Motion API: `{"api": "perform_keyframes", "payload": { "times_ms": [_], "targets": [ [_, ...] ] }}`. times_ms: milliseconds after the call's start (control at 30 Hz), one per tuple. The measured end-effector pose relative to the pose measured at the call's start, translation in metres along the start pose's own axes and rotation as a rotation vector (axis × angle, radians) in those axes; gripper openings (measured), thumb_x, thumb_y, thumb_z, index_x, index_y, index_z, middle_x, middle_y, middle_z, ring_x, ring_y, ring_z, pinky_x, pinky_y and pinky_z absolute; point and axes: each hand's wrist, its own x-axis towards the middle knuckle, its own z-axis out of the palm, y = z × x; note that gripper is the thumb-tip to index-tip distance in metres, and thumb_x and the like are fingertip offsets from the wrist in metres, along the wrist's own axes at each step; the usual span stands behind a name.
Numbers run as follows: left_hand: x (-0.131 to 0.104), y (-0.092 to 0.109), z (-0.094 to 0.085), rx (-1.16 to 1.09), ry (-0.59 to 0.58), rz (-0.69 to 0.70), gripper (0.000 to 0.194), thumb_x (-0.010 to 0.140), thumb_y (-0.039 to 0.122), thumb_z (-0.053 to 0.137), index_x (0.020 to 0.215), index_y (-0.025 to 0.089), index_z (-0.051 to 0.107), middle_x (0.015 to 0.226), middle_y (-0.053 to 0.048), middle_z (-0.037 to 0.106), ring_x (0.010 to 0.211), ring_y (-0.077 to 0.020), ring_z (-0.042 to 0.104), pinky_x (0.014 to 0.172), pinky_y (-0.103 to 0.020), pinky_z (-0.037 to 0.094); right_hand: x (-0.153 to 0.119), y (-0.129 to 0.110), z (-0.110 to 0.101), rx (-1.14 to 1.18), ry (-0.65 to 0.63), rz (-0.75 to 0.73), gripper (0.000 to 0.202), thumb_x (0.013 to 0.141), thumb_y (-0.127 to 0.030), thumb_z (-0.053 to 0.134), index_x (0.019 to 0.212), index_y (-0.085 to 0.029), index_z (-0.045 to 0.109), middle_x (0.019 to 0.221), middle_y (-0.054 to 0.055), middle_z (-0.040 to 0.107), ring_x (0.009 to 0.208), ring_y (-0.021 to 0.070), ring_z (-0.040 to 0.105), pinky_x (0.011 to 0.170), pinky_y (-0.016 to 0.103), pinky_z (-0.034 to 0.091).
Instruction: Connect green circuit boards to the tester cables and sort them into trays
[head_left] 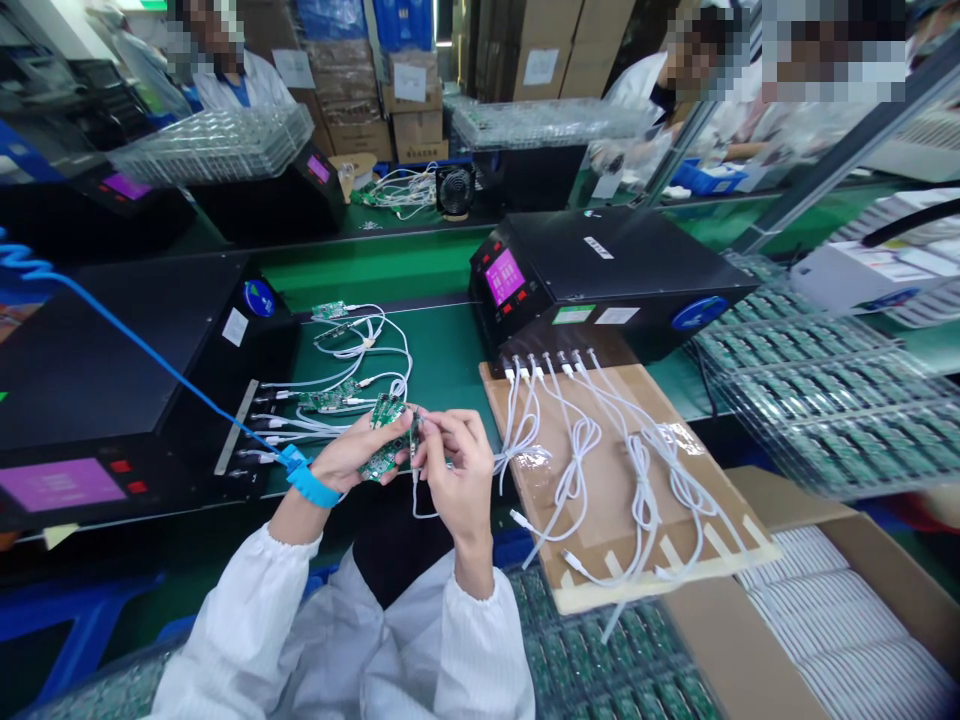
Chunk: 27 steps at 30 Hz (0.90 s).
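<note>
My left hand [349, 452] is closed around green circuit boards [385, 412], with a blue wrist strap [311, 485] on its wrist. Close against it, my right hand [459, 465] pinches a narrow circuit board [413, 440] turned nearly edge-on. A white cable [415, 497] hangs down from that narrow board; its plug is too small to make out. Behind my left hand, another green board [330, 397] lies on the green bench among white cables [401, 365].
Black testers with pink screens stand at left [112, 390] and right [600, 270]. Bundled white cables lie on a cardboard sheet [540, 520]. Trays of boards [817, 370] and an open carton [720, 620] are at right. A coiled blue cord [150, 345] crosses the left side. Co-workers sit opposite.
</note>
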Motion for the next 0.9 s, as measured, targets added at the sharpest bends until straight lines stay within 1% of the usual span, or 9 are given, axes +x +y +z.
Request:
{"api": "perform_keyframes", "payload": {
  "times_ms": [100,233,300,400,500,600,700,800,900],
  "targets": [
    [-0.0006,0.0017,-0.0004,0.005,-0.023,-0.019,0.056,0.072,0.062,0.085,0.1,0.018,0.064,0.059,0.002,0.056,0.041,-0.0088,0.046,0.033,-0.018,0.039,-0.0008,0.0005,-0.0011,-0.049,-0.005,-0.042,0.021,0.103,-0.029,0.057,0.111,-0.023,0.075,0.105,0.005,0.056,0.059,0.0058,0.062,0.055,0.023,0.058],
    [-0.0016,0.0003,-0.0035,0.024,0.015,-0.045,0.061,0.072,0.059,0.086,0.114,0.019,0.064,0.061,0.004,0.054,0.048,-0.0101,0.047,0.034,-0.018,0.038,-0.0005,0.0012,-0.0023,-0.154,-0.013,-0.091,0.023,0.103,-0.028,0.056,0.113,-0.024,0.077,0.103,0.006,0.059,0.073,0.0102,0.065,0.062,0.023,0.057],
    [-0.0016,-0.0013,-0.006,0.037,0.031,-0.053,0.066,0.07,0.059,0.087,0.118,0.019,0.063,0.062,0.004,0.053,0.049,-0.0109,0.048,0.034,-0.018,0.038,0.0005,0.0013,-0.0029,-0.174,-0.024,-0.093,0.023,0.103,-0.029,0.057,0.11,-0.024,0.078,0.101,0.006,0.06,0.077,0.0113,0.064,0.062,0.022,0.055],
    [-0.0012,-0.0025,-0.0088,0.059,0.024,-0.057,0.069,0.07,0.062,0.086,0.119,0.018,0.064,0.061,0.004,0.052,0.045,-0.0102,0.046,0.033,-0.02,0.039,0.0026,0.001,-0.0039,-0.133,-0.052,-0.037,0.022,0.102,-0.029,0.058,0.109,-0.024,0.079,0.102,0.006,0.062,0.075,0.0104,0.063,0.06,0.022,0.052],
    [-0.001,-0.0016,-0.009,0.062,0.014,-0.062,0.071,0.073,0.068,0.08,0.119,0.017,0.064,0.059,0.003,0.052,0.042,-0.0093,0.044,0.034,-0.02,0.039,0.0042,0.0014,-0.0047,-0.032,-0.034,0.033,0.019,0.1,-0.03,0.062,0.11,-0.022,0.076,0.107,0.006,0.066,0.079,0.0119,0.066,0.066,0.023,0.055],
    [-0.001,-0.0002,-0.0076,0.066,0.028,-0.06,0.072,0.075,0.069,0.079,0.121,0.017,0.062,0.06,0.003,0.053,0.046,-0.0107,0.047,0.035,-0.019,0.041,0.0042,0.0026,-0.0052,0.017,-0.023,0.038,0.014,0.099,-0.029,0.064,0.103,-0.02,0.074,0.106,0.006,0.067,0.084,0.0137,0.068,0.069,0.024,0.057],
    [0.0001,-0.0003,-0.0067,0.093,0.029,-0.059,0.068,0.076,0.066,0.08,0.121,0.018,0.061,0.06,0.004,0.051,0.045,-0.0093,0.045,0.034,-0.019,0.041,0.003,0.0035,-0.0045,0.02,-0.021,0.038,0.012,0.099,-0.027,0.064,0.099,-0.02,0.073,0.102,0.005,0.064,0.082,0.0128,0.067,0.067,0.023,0.056],
    [0.0024,-0.0016,-0.0067,0.113,0.019,-0.067,0.065,0.077,0.066,0.079,0.119,0.019,0.062,0.06,0.005,0.048,0.044,-0.0085,0.043,0.032,-0.018,0.04,0.0024,0.0042,-0.0019,0.071,-0.008,0.068,0.011,0.099,-0.027,0.063,0.098,-0.02,0.072,0.103,0.004,0.063,0.071,0.0095,0.064,0.057,0.021,0.053],
    [0.0038,-0.0025,-0.0058,0.136,0.05,-0.051,0.065,0.076,0.067,0.079,0.116,0.018,0.062,0.062,0.004,0.047,0.049,-0.0099,0.045,0.033,-0.018,0.041,0.0027,0.0057,-0.0004,0.112,-0.01,0.099,0.011,0.098,-0.029,0.065,0.098,-0.02,0.072,0.104,0.004,0.063,0.066,0.0082,0.062,0.051,0.02,0.049]
  ]
}}
